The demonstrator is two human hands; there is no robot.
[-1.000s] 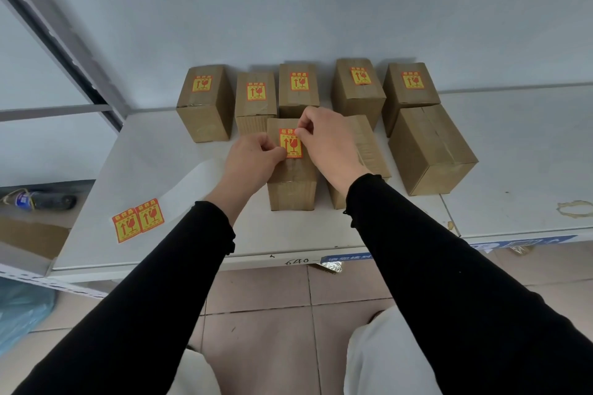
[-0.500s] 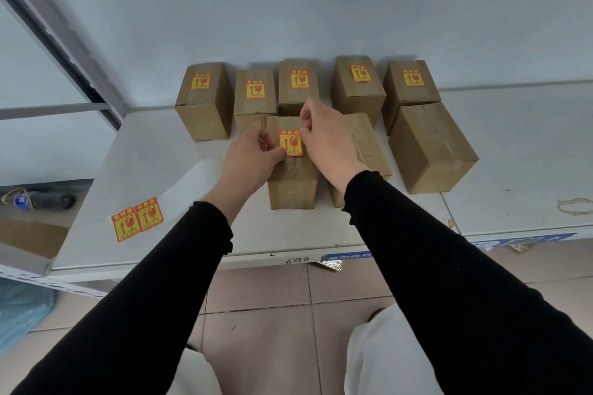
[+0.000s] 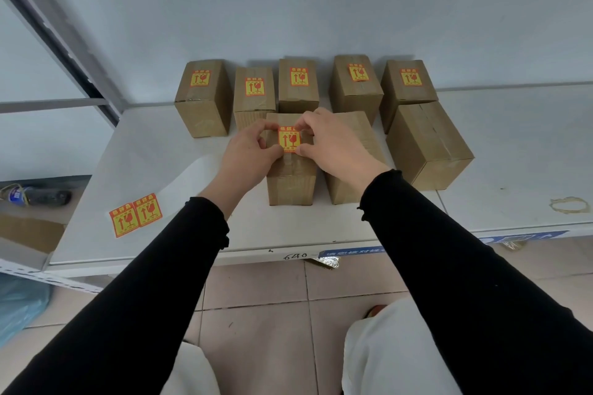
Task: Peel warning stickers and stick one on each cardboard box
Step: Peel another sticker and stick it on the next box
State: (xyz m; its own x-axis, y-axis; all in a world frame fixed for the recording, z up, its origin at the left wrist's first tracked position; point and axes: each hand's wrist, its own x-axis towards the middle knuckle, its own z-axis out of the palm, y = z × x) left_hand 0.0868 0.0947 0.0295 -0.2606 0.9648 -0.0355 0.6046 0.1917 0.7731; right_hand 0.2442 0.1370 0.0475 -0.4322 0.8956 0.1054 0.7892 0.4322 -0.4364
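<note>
Over the last second the warning sticker point(image 3: 289, 139) has gone from being held against the top of the front-row cardboard box point(image 3: 290, 167) to lying nearly flat on it, and both hands have settled lower around it; the head view has also dipped a little, so the whole worktop point(image 3: 513, 151) sits higher in frame. The left hand point(image 3: 248, 157) has its thumb at the sticker's lower left edge and a curled forefinger at its upper left, while the right hand point(image 3: 333, 144) pinches in from the right, thumb at the lower corner and fingertip at the upper one; both sets of fingers are curled and pressing on the label, not spread. That suggests the sticking step on this box is almost finished and only a final rub-down remains. Five boxes along the back edge by the wall already carry labels. Two front-row boxes look bare: the one just right of the box in hand point(image 3: 354, 151), partly hidden by the right wrist, and the tilted one point(image 3: 428, 144) further right. Two spare stickers point(image 3: 135, 214) lie on their backing near the worktop's front left corner, enough, by my count, for what is left.
</note>
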